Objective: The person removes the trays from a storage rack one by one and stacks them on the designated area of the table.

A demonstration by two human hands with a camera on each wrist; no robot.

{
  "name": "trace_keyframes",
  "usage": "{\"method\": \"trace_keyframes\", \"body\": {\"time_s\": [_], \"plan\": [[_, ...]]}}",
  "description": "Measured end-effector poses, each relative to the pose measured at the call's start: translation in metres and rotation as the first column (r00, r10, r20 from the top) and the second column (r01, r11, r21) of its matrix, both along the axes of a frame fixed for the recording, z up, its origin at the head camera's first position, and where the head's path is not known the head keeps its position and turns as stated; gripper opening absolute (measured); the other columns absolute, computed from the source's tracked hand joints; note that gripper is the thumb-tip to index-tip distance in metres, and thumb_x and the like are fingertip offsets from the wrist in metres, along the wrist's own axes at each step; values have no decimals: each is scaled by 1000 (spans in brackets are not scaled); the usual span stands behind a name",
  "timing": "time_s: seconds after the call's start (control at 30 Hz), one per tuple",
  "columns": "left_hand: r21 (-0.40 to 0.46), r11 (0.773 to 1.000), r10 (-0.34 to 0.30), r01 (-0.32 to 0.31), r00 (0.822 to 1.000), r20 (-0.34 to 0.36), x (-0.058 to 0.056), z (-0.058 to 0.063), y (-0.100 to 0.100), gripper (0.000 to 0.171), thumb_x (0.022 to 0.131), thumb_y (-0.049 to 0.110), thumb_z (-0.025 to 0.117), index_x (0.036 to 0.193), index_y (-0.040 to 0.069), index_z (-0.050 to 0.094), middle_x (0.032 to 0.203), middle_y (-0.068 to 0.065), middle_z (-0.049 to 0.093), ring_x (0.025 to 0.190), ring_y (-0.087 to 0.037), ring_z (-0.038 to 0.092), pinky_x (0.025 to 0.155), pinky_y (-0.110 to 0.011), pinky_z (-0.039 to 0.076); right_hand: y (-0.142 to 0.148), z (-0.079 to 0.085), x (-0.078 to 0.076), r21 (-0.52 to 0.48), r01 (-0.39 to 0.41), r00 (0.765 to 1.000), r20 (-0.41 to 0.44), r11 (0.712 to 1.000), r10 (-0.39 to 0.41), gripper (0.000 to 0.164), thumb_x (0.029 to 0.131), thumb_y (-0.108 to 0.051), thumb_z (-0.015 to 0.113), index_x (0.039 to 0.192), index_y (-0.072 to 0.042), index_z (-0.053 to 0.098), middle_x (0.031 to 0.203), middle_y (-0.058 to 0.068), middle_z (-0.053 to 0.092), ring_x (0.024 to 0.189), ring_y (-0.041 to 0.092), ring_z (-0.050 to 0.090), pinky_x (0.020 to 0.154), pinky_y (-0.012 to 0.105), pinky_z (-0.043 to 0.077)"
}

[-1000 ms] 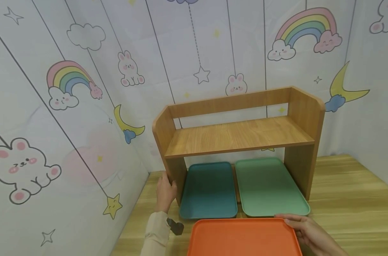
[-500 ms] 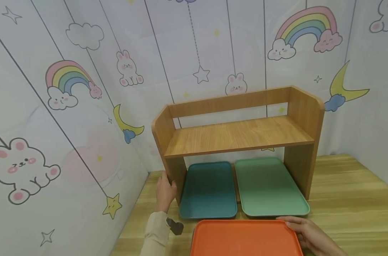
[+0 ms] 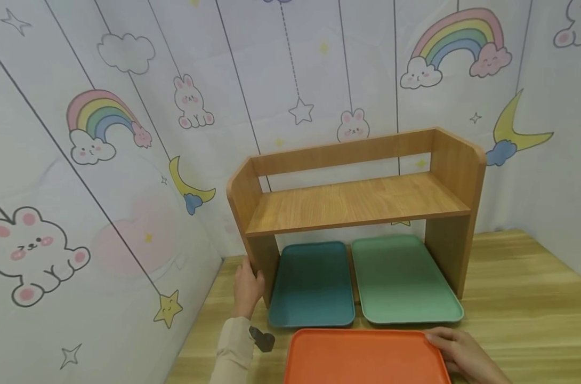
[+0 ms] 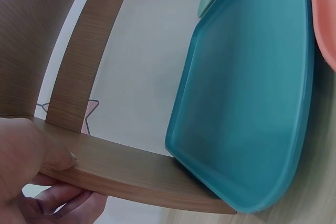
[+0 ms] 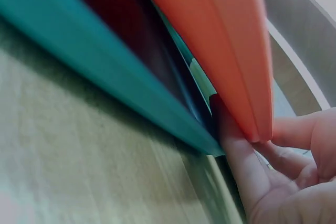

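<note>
My left hand (image 3: 248, 288) grips the left side panel of a wooden desktop shelf (image 3: 362, 201), thumb on the inner face and fingers behind, as the left wrist view shows. My right hand (image 3: 464, 353) pinches the far right corner of an orange tray (image 3: 367, 357) at the front. In the right wrist view this tray is tilted up from another tray with a teal rim (image 5: 105, 72) beneath it, fingers reaching under the orange corner. Below the shelf board, a dark teal tray (image 3: 314, 288) lies on the left and a light green tray (image 3: 405, 282) on the right.
The shelf stands on a wood-patterned table (image 3: 521, 282) close to a white wall cloth (image 3: 309, 69) printed with rabbits, rainbows and stars. Another stretch of cloth borders the table's left side. A dark device (image 3: 263, 340) sits by the left sleeve (image 3: 233, 346).
My right fingers have drawn back from the orange tray's far edge to its corner. The orange tray has shifted very slightly. The left hand keeps its place on the panel.
</note>
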State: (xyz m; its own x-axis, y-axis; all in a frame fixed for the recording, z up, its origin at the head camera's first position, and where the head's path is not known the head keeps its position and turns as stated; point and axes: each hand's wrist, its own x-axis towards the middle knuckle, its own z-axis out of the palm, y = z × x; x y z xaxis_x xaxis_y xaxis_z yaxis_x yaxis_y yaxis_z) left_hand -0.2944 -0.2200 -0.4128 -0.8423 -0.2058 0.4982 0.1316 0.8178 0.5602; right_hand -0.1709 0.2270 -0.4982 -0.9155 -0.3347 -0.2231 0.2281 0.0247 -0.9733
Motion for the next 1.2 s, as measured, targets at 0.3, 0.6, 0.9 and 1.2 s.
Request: {"method": "trace_keyframes", "body": {"time_s": [0.3, 0.6, 0.9, 1.2], "plan": [[8, 1000, -12, 12, 1000, 19, 0, 0, -1, 33, 86, 6, 58, 115, -5, 50, 100, -28, 59, 94, -44, 59, 80, -55, 47, -21, 8, 3, 365, 274, 959, -170, 890, -225, 37, 94, -22, 58, 115, 8, 63, 102, 14, 70, 81, 14, 66, 67, 34, 55], [9, 1000, -15, 15, 999, 34, -1, 1, 0, 28, 87, 8, 58, 111, -4, 51, 98, -26, 59, 90, -41, 59, 77, -53, 48, -26, 8, 1, 497, 314, 946, -235, 809, -222, 30, 90, -21, 63, 109, 2, 69, 104, 15, 70, 80, 13, 62, 64, 30, 51], [14, 1000, -13, 12, 999, 37, -1, 1, 0, 26, 87, 8, 58, 110, -3, 51, 98, -25, 58, 90, -40, 59, 77, -53, 49, -28, 8, 1, 462, 315, 948, -194, 829, -252, 29, 90, -19, 64, 109, 3, 68, 100, 14, 70, 77, 14, 63, 62, 32, 54], [12, 1000, -12, 12, 999, 38, 1, 2, 1, 29, 87, 6, 58, 113, -5, 50, 98, -27, 58, 91, -42, 59, 78, -54, 48, -30, 7, 2, 451, 324, 945, -202, 832, -258, 27, 91, -19, 62, 108, 2, 68, 100, 14, 69, 79, 14, 61, 62, 33, 54]]}}
